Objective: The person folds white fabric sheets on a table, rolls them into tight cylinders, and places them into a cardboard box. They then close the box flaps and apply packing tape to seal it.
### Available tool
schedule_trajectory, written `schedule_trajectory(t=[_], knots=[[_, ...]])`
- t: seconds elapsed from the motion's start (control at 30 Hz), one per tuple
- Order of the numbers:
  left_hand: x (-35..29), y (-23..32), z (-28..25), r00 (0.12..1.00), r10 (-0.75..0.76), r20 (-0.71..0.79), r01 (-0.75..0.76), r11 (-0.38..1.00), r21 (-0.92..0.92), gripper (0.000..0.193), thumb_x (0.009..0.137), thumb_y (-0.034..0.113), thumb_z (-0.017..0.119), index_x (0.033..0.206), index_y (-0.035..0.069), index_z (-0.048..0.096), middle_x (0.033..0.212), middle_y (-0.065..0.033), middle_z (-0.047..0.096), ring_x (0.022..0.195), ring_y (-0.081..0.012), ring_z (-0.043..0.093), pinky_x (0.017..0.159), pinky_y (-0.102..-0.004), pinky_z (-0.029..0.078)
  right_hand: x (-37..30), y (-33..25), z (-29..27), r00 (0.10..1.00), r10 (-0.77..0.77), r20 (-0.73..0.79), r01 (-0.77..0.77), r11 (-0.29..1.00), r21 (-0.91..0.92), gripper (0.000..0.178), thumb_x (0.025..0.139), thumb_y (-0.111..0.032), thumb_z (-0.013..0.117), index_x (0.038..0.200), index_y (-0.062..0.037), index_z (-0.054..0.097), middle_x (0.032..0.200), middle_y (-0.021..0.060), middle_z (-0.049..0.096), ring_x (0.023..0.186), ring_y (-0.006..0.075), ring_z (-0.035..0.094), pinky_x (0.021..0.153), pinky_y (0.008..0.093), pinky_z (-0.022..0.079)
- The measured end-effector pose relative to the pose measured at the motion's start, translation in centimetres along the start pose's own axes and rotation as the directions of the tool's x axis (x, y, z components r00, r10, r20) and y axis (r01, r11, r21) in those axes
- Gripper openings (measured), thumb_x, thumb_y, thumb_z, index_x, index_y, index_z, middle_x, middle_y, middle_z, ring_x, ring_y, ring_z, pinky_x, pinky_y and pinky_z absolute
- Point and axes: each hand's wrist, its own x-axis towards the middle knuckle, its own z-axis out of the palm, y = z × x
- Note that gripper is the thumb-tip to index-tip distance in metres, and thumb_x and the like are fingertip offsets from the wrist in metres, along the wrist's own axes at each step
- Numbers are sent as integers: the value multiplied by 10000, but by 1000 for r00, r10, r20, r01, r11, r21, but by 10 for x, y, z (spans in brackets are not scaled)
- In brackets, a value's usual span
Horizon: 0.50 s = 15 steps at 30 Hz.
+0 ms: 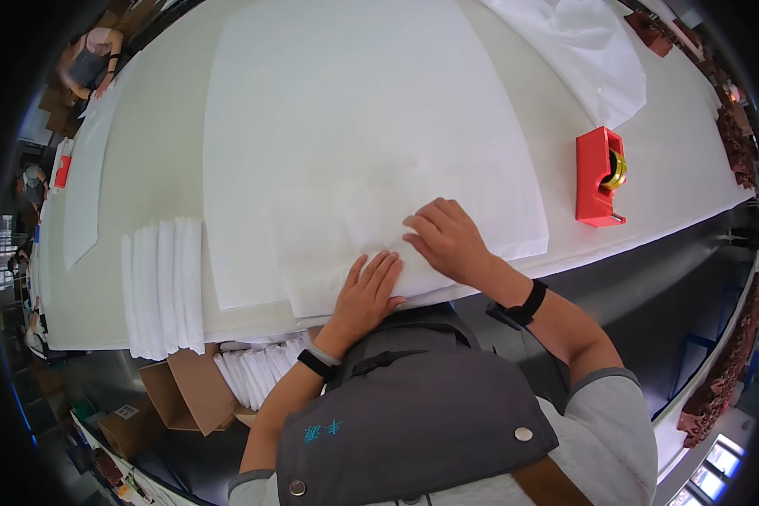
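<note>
At the table's [156, 160] near edge, the left hand [367, 295] lies straight-fingered on the white sheet [354, 118], best pressed evenly against creases, as the right hand [449, 243] curls, any grip unclear.

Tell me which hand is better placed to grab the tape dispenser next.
Probably the right hand: the red dispenser stands on that side, while the left hand lies on the sheet, farther away.

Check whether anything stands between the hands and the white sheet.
Nothing visible does: the left hand rests on the white sheet, and the right hand is over it, contact unclear. The red tape dispenser stands off to the right.
</note>
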Motion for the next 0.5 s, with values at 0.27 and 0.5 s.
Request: schedule_trajectory(t=[0.27,0.5], knots=[[-27,3,1,991,-124,-51,131,977,167,717,943,481,653,1494,46,503,1545,-207,454,1469,-376,403,1205,-637,250,-84,-58,55,978,93,186,-57,979,-193,781,864,-429,758,1537,-143,482,1514,163,471,1428,333,431,1211,593,267],[-47,-6,3,988,-127,-84,139,977,164,809,926,503,662,1585,111,402,1592,-226,387,1488,-407,360,1190,-690,203,-79,-64,58,980,98,172,-59,974,-217,655,888,-354,751,1482,-168,549,1484,125,515,1394,317,470,1177,581,312]])
